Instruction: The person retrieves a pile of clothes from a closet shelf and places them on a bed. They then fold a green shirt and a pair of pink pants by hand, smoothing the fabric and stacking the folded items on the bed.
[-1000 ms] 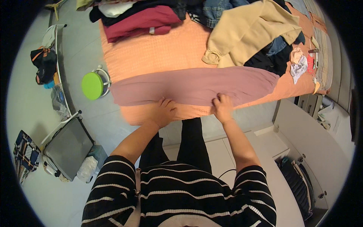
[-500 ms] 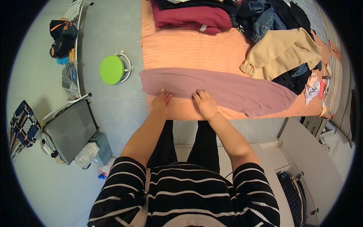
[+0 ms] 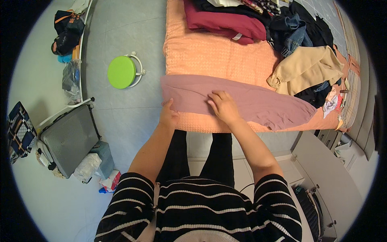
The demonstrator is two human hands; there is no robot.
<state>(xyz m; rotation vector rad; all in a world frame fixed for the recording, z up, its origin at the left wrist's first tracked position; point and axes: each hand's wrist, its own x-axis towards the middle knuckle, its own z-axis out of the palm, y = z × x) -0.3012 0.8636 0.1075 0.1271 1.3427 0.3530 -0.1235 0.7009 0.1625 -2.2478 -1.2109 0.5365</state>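
Observation:
A long mauve garment (image 3: 258, 104), folded into a narrow strip, lies across the near part of the orange bedspread (image 3: 201, 50). At its near left corner is my left hand (image 3: 169, 115), one digit stretched along the cloth and the others loosely bent at the edge. Farther right, my right hand (image 3: 224, 107) is palm down over the garment, its thumb apart from slightly bent fingers and no cloth pinched between them. A few wrinkles run through the garment, most of them toward its right end.
Folded dark red clothing (image 3: 225, 23) sits at the bed's far side. A beige garment (image 3: 312, 66) tops a heap with jeans (image 3: 296, 36) at the right. On the floor left of the bed stand a green stool (image 3: 121, 72) and a grey suitcase (image 3: 70, 139).
My left hand has shifted to the garment's left corner. My right hand has moved from the near edge farther onto the cloth. The whole view has shifted slightly.

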